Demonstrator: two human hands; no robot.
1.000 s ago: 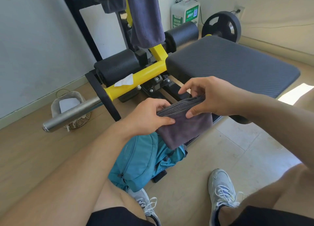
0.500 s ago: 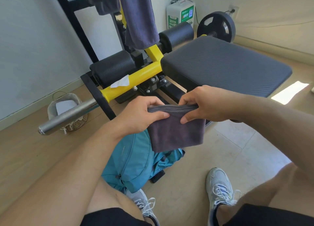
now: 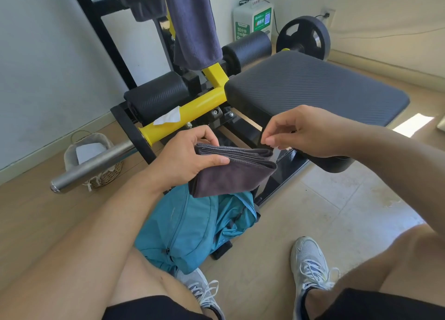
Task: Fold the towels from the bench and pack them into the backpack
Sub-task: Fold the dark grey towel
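Observation:
My left hand (image 3: 187,157) grips a folded grey towel (image 3: 236,173) at its left end, thumb on top, holding it above the teal backpack (image 3: 192,226) on the floor. The backpack lies open between my legs, against the bench frame. My right hand (image 3: 303,132) hovers just right of the towel's upper right corner with fingers loosely curled, holding nothing. A second dark towel (image 3: 192,26) hangs over the upright of the bench, with another dark cloth (image 3: 142,2) beside it. The padded black bench seat (image 3: 313,88) is bare.
A steel bar (image 3: 94,165) sticks out left from the yellow frame (image 3: 190,112). A woven basket (image 3: 94,161) sits by the wall. A weight plate (image 3: 303,39) and a white charger box (image 3: 252,21) stand at the back. My two sneakers (image 3: 310,264) rest on the floor.
My right hand has let go of the towel and lifted away to the right. The left hand alone now holds the folded towel, which is more compact.

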